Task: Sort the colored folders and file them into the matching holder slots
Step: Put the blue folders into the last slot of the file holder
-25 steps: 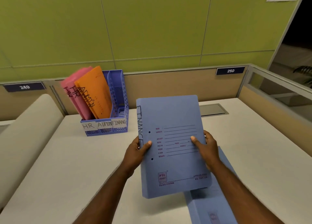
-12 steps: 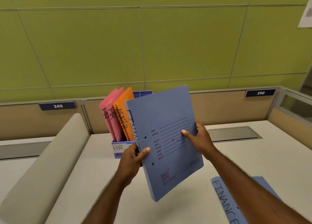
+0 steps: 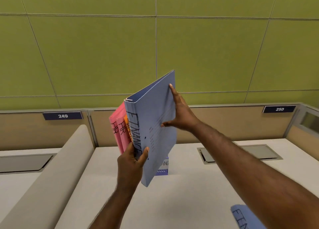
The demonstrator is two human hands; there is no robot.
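I hold a blue folder marked FINANCE upright and tilted, its spine toward me, in front of the blue file holder. My left hand grips the lower spine; my right hand presses on the cover near its right edge. Behind the blue folder stand two pink folders marked HR and an orange folder, mostly hidden. Only a corner of the holder with part of its FINANCE label shows. A second blue FINANCE folder lies on the desk at the bottom right.
The white desk ends at a tan partition with plates 249 and 250 below a green wall. A grey cable hatch sits right of the holder. A padded beige divider runs along the left.
The blue folder has gone from nearly flat to upright and moved forward to the holder, now covering most of it. My right hand slid up the cover. The view tilted upward.
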